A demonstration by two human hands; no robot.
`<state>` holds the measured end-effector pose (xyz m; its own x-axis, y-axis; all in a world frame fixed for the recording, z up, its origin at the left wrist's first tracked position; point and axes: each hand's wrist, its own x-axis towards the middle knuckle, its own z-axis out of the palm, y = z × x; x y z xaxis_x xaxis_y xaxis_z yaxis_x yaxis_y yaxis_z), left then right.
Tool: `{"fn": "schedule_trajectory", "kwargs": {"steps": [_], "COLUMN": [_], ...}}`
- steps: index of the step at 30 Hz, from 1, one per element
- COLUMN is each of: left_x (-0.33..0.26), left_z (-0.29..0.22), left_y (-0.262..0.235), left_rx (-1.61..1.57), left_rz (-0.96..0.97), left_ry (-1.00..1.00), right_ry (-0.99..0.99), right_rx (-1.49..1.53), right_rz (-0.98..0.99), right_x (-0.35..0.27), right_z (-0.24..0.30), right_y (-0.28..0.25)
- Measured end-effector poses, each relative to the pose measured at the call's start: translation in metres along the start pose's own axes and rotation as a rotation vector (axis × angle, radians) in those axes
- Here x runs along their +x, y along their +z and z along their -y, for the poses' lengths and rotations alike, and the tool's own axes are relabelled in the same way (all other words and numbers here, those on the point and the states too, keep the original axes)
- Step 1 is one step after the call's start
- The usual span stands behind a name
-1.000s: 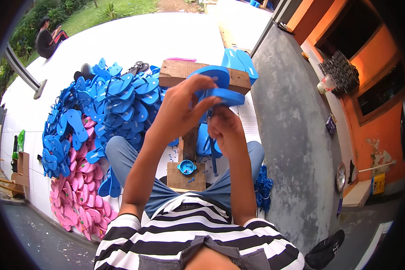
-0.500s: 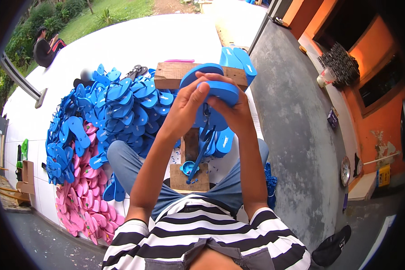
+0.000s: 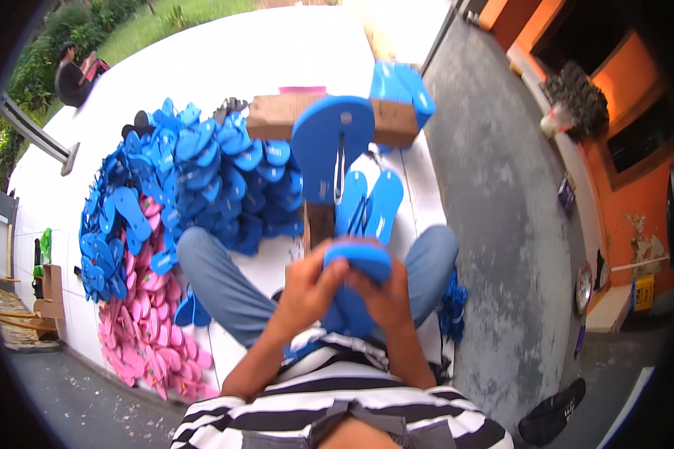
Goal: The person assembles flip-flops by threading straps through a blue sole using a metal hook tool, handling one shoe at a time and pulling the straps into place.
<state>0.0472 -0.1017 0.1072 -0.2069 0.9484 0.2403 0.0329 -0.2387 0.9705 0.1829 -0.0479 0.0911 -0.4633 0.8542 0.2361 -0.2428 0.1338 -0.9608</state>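
1. The blue sandal sole (image 3: 357, 260) sits low in front of the person's chest, above the lap, held between both hands; its long axis runs roughly left to right, seen nearly edge-on

2. The left hand (image 3: 308, 288) is closed around the sole's left end, fingers curled up over its edge, thumb side toward the middle

3. The right hand (image 3: 384, 294) is closed on the right end from below and behind; both hands touch the sole and lie equally near it, one at each end

4. Straight ahead of the hands, farther from the body, a second blue sole (image 3: 332, 146) stands mounted upright on a wooden post (image 3: 319, 224), with a strap (image 3: 340, 173) hanging down its face; its long axis runs away from the person, crosswise to the held sole

5. A wooden block (image 3: 277, 117) lies behind that mounted sole, and two more blue soles (image 3: 373, 203) lean just right of the post

6. To the left, well apart from the hands, a heap of blue sandals (image 3: 195, 179) spreads over the white floor (image 3: 225, 60), with a heap of pink sandals (image 3: 146, 329) nearer the lower left
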Motion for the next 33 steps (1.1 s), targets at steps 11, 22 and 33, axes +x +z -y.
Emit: {"fn": "schedule_trajectory", "kwargs": {"steps": [11, 22, 33], "left_x": [0.037, 0.034, 0.02], "left_z": [0.077, 0.101, 0.032], "left_y": [-0.03, -0.06, -0.042], "left_rx": [-0.236, 0.149, -0.161], "left_rz": [-0.113, -0.221, 0.1], "left_ry": [-0.496, -0.168, 0.144], "right_ry": [-0.073, -0.01, -0.139], "right_rx": [-1.122, -0.777, -0.656], "right_rz": [0.097, 0.334, -0.046], "right_x": [0.005, -0.005, 0.014], "right_z": [-0.066, -0.043, -0.009], "right_y": [0.008, 0.008, -0.004]}}
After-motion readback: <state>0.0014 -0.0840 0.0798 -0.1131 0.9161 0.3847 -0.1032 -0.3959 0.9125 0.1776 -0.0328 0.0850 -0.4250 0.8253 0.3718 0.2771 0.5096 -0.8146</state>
